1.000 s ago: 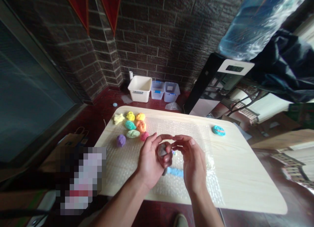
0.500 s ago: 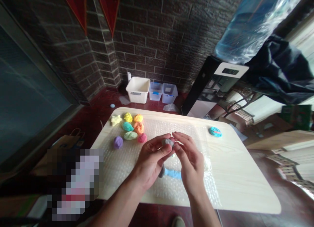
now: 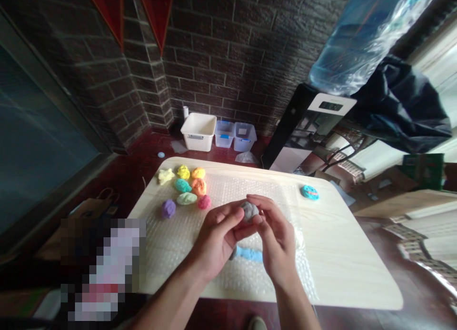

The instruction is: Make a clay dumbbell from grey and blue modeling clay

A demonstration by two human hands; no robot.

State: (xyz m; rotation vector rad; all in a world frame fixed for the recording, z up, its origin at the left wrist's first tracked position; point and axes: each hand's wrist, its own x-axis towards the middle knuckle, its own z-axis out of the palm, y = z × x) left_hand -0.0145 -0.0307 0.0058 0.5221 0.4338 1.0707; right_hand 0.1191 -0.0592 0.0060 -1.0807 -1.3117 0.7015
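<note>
Both my hands meet over the middle of a light wooden table, pinching a small grey lump of clay between their fingertips. My left hand curls its thumb and fingers round the lump from the left. My right hand presses on it from the right. Under my hands a light blue clay strip with a grey end lies on a sheet of bubble wrap.
Several coloured clay lumps sit at the table's far left, and a blue clay disc at the far right. Plastic bins stand on the floor by the brick wall. A water dispenser is at the right.
The grey lump has gone from my left palm to the fingertips of both hands, which have closed together on it. The view has shifted slightly.
</note>
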